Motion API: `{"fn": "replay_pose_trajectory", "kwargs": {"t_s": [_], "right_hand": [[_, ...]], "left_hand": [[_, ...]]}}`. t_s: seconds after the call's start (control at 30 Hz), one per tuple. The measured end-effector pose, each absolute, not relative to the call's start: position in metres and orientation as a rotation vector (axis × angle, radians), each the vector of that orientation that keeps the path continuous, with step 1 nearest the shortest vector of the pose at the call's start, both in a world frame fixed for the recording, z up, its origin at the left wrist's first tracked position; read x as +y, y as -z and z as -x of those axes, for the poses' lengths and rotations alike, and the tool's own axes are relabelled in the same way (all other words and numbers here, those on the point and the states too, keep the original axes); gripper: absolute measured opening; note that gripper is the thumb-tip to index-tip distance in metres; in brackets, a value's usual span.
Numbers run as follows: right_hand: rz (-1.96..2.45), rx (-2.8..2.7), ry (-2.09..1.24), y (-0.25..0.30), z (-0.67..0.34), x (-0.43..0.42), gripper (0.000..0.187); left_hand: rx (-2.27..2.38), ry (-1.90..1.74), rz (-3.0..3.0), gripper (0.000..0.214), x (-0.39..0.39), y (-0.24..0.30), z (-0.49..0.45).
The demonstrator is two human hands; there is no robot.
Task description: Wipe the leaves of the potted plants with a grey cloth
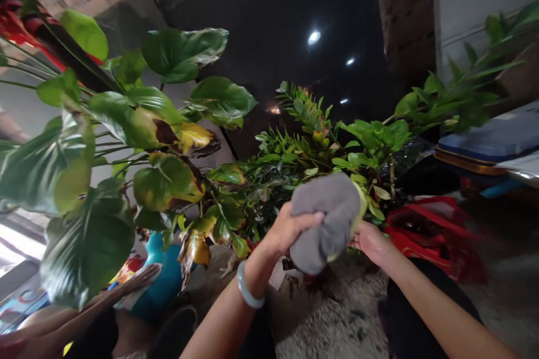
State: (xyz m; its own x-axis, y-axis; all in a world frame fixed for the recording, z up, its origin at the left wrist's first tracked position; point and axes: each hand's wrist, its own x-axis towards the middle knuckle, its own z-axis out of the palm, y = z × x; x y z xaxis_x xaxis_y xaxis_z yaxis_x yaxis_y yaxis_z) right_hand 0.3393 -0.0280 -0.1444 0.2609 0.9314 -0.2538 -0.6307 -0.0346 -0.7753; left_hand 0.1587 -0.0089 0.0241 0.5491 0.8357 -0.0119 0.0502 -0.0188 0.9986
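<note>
My left hand (290, 230), with a pale bangle at the wrist, is closed around a grey cloth (324, 213). The thumb presses on its front face, and a yellowish-green edge shows along the cloth's right side. Close by on the right is my right hand (373, 242), palm turned partly up. Its fingers curl in at the cloth's lower right edge, and what lies between them is hidden. Just behind the cloth grows a green leafy plant (370, 140) with several feathered stems.
A broad-leaved plant (168, 179) with browned, yellowing leaves fills the left. Behind stands a dark glossy panel (269, 28). A red bag (433, 235) lies at right, near a blue-lidded box (492, 134). At lower left, another person's hand (145, 277) wipes a turquoise vessel (166, 280).
</note>
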Motion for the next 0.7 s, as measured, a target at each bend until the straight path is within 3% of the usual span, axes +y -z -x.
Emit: {"fn": "replay_pose_trajectory", "kwargs": {"t_s": [0.07,0.13,0.27,0.37,0.5,0.6,0.7], "right_hand": [[0.940,-0.384,-1.322,0.141,-0.337,-0.026,0.011],[0.907,-0.379,-1.337,0.138,-0.334,-0.024,0.012],[0.823,-0.392,-1.367,0.134,-0.327,-0.023,0.012],[0.769,-0.377,-1.379,0.135,-0.326,-0.021,0.013],[0.748,-0.353,-1.368,0.136,-0.326,-0.017,0.010],[0.772,-0.325,-1.373,0.135,-0.326,-0.016,0.007],[0.801,-0.289,-1.369,0.134,-0.325,-0.016,0.004]], "left_hand": [[0.843,-0.984,-1.371,0.040,0.007,-0.021,-0.172],[0.960,-0.996,-1.284,0.034,0.015,-0.004,-0.178],[1.046,-0.578,-1.282,0.020,-0.008,0.031,-0.153],[0.979,-0.388,-1.398,0.021,-0.030,0.021,-0.128],[0.873,-0.778,-1.418,0.030,-0.023,-0.018,-0.125],[0.914,-1.099,-1.292,0.041,-0.003,-0.017,-0.137],[1.027,-0.981,-1.284,0.038,-0.001,0.016,-0.137]]}}
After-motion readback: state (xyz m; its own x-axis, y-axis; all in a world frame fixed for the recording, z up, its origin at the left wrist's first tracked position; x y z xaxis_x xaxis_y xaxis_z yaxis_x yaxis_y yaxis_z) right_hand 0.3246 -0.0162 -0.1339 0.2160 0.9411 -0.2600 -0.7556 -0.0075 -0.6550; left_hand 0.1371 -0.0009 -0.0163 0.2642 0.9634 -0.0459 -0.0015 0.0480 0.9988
